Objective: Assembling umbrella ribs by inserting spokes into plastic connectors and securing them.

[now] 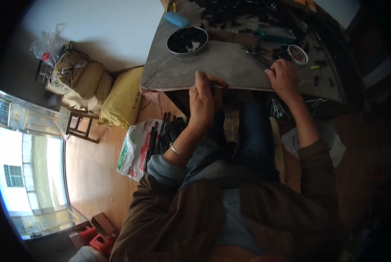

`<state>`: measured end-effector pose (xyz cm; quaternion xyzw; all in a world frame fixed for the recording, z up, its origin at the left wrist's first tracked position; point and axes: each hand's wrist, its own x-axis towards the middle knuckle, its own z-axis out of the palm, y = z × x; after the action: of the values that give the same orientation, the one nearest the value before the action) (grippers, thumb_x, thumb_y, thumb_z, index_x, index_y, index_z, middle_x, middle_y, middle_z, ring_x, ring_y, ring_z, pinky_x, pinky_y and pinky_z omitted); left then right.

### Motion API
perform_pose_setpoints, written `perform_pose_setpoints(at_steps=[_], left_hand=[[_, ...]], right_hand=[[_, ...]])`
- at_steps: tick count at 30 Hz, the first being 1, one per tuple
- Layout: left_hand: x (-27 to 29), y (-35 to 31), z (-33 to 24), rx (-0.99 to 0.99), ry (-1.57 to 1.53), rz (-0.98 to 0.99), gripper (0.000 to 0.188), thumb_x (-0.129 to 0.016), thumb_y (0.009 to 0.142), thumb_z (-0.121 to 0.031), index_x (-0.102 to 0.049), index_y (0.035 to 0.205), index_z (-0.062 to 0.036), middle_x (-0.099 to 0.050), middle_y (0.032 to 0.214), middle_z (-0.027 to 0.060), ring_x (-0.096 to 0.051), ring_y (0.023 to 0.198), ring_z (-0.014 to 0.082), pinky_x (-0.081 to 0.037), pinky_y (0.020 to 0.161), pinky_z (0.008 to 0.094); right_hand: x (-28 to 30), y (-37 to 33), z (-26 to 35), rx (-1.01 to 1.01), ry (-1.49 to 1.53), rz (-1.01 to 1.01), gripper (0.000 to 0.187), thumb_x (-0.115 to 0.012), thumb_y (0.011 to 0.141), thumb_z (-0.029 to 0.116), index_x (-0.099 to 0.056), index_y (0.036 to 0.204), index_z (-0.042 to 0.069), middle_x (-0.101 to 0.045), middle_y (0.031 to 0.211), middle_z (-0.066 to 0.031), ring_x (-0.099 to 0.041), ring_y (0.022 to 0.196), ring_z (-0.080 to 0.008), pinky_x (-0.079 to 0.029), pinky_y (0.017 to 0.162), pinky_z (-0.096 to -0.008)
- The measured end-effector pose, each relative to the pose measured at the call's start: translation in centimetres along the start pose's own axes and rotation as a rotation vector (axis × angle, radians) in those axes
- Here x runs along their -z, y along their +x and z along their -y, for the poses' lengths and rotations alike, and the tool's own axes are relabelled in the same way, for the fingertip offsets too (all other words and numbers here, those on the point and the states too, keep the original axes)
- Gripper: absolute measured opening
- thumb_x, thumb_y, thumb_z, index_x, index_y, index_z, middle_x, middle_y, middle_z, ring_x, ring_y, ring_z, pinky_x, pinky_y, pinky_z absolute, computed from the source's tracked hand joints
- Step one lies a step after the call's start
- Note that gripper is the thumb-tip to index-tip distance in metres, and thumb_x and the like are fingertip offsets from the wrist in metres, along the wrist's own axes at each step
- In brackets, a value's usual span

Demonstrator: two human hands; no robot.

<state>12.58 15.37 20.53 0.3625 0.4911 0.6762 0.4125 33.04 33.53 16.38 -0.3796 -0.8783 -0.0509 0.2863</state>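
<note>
My left hand [201, 99] is at the table's near edge, thumb raised and fingers curled in. A small dark thing shows under its fingers, too unclear to name. On the right, my right hand [285, 77] is at the tabletop, fingers closed at the handle end of dark-handled pliers [261, 59]. The jaws of the pliers point away to the left. Just beyond that hand stands a small round white tub [298, 54] with reddish contents. Ahead of my left hand is a metal bowl [187, 53] of small black parts.
Loose black parts [230, 12] heap at the table's [160, 70] far side, near a teal scoop-like tray [276, 34] and a blue case [176, 19]. Black rods [162, 133] lie on a bag by my left leg. Sacks [123, 98] and a wooden stool [83, 125] stand left.
</note>
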Motion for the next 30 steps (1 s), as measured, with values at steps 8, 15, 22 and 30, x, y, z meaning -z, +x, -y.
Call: perform_pose_setpoints(at_steps=[8, 15, 22, 30], left_hand=[[-0.5, 0.7, 0.0, -0.003, 0.048, 0.009, 0.074, -0.025, 0.098, -0.059, -0.063, 0.074, 0.0005, -0.040, 0.046, -0.0028, -0.037, 0.040, 0.0055, -0.030, 0.040, 0.0222], [-1.4, 0.6, 0.1, 0.039, 0.087, -0.060, 0.075, -0.026, 0.095, -0.064, -0.061, 0.078, -0.0009, -0.043, 0.051, -0.0007, -0.039, 0.042, 0.0080, -0.028, 0.039, 0.0224], [-0.8, 0.5, 0.2, 0.032, 0.038, -0.025, 0.073, -0.026, 0.095, -0.064, -0.061, 0.078, -0.0021, -0.044, 0.053, -0.0014, -0.039, 0.043, 0.0074, -0.028, 0.040, 0.0217], [-0.9, 0.4, 0.7, -0.115, 0.207, 0.001, 0.073, -0.023, 0.097, -0.060, -0.061, 0.073, -0.0023, -0.048, 0.053, 0.0006, -0.043, 0.044, 0.0071, -0.030, 0.042, 0.0211]], right_hand=[[5.1, -2.2, 5.1, -0.114, 0.762, -0.038, 0.023, -0.067, 0.086, 0.011, -0.048, 0.094, 0.004, -0.060, 0.082, -0.0096, -0.061, 0.072, -0.0176, -0.048, 0.063, -0.0317], [9.4, -0.6, 7.9, 0.394, 0.248, -0.131, 0.050, -0.080, 0.054, -0.001, -0.047, 0.090, 0.010, -0.054, 0.090, -0.0069, -0.056, 0.082, -0.0278, -0.043, 0.073, -0.0391], [9.4, -0.9, 7.3, 0.412, 0.143, -0.045, 0.046, -0.080, 0.057, -0.001, -0.049, 0.091, 0.008, -0.057, 0.089, -0.0055, -0.059, 0.079, -0.0236, -0.047, 0.070, -0.0363], [7.7, -6.8, 9.0, -0.660, 1.911, 1.219, 0.019, -0.060, 0.086, 0.014, -0.050, 0.100, 0.006, -0.059, 0.066, -0.0045, -0.056, 0.046, -0.0136, -0.048, 0.042, -0.0254]])
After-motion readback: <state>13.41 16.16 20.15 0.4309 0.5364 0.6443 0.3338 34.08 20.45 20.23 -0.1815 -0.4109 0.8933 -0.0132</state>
